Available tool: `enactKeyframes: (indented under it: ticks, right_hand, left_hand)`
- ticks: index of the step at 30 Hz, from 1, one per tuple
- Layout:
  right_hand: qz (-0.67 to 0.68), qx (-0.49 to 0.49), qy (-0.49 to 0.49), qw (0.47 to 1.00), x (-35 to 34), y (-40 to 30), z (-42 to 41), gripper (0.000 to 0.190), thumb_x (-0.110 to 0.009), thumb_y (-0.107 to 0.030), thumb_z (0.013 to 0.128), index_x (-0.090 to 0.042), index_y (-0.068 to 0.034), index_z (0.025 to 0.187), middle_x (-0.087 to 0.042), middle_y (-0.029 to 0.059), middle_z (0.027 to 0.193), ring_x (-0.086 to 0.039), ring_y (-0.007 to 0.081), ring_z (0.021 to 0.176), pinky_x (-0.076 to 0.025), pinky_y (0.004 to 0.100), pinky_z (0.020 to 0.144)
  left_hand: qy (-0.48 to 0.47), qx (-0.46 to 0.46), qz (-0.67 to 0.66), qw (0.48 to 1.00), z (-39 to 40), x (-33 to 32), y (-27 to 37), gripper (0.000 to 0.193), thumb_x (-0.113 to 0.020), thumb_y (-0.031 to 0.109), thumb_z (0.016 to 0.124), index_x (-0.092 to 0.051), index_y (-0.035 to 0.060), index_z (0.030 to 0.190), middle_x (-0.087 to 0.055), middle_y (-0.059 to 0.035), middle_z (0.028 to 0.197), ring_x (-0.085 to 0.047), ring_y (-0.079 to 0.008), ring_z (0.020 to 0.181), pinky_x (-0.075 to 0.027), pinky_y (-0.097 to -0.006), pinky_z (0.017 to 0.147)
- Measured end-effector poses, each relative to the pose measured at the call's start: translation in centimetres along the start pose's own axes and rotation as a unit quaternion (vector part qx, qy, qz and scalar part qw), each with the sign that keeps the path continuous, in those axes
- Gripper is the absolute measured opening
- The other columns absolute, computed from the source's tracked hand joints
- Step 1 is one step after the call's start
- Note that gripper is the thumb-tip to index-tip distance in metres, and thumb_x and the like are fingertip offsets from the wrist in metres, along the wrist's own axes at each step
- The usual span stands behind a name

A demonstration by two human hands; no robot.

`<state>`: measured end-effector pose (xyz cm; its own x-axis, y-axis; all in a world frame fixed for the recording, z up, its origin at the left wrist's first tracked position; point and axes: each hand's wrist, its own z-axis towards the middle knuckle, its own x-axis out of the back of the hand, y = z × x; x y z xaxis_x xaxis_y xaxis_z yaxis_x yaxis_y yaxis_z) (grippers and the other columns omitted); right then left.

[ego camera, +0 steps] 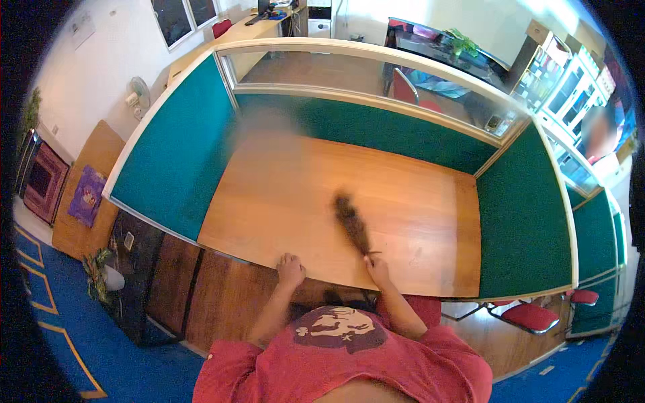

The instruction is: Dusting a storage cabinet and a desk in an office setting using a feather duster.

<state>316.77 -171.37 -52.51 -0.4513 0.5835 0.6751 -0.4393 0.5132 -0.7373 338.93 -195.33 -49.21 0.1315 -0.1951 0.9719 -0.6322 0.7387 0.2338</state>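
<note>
In the head view my right hand (378,272) is closed around the thin handle of a dark feather duster (350,219). The duster's head is blurred and points away from me over the wooden desktop (413,201). My left hand (291,272) rests at the front edge of that desktop, fingers bent, with no object visible in it. Whether the fingers are pressed together is too small to tell.
Green partition panels (166,141) enclose the desktop on three sides, the back one topped by a glass strip (352,73). A potted plant (112,277) stands on a dark cabinet (133,302) at left. Red chairs (529,317) stand at lower right. Another person (602,136) is at far right.
</note>
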Motion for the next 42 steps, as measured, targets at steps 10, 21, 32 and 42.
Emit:
enactKeyframes:
  ticks: [10,21,32,42]
  right_hand:
    - [-0.022,-0.107,0.114,0.988,0.2,0.2,0.4,0.036,-0.051,-0.035,0.096,-0.065,-0.002,0.095,-0.065,0.0267,0.087,-0.062,0.0461,0.082,-0.048,0.0533,0.072]
    - [-0.022,-0.174,0.103,0.979,1.6,-0.9,2.9,0.042,-0.049,-0.036,0.095,-0.066,0.002,0.097,-0.064,0.0311,0.094,-0.062,0.0476,0.090,-0.050,0.0514,0.080]
    - [0.018,-0.135,0.036,0.990,-0.8,-0.5,8.4,0.045,-0.051,-0.038,0.096,-0.066,0.004,0.098,-0.066,0.0290,0.093,-0.063,0.0465,0.091,-0.050,0.0503,0.079]
    - [0.098,-0.004,-0.058,0.993,-4.2,-0.7,11.6,0.043,-0.052,-0.037,0.097,-0.066,0.004,0.096,-0.067,0.0259,0.088,-0.068,0.0339,0.090,-0.051,0.0413,0.081]
  left_hand:
    - [-0.047,0.002,-0.019,0.999,0.4,-0.2,2.0,0.037,-0.061,0.024,0.078,-0.058,-0.0026,0.103,-0.052,-0.0225,0.117,-0.050,-0.0407,0.114,-0.042,-0.0546,0.095]
    - [-0.162,-0.017,0.006,0.987,1.0,-0.5,4.0,0.062,-0.057,0.029,0.082,-0.043,-0.0011,0.134,-0.036,-0.0261,0.141,-0.030,-0.0438,0.135,-0.026,-0.0566,0.110]
    - [-0.127,-0.057,-0.090,0.986,1.6,-1.8,5.2,0.078,-0.060,0.036,0.080,-0.029,0.0051,0.145,-0.009,-0.0217,0.156,-0.002,-0.0419,0.146,-0.001,-0.0644,0.113]
    - [-0.196,-0.041,-0.067,0.977,8.6,0.7,4.1,0.093,-0.060,0.058,0.082,-0.020,0.0146,0.153,0.003,-0.0136,0.162,0.013,-0.0360,0.147,0.013,-0.0706,0.106]
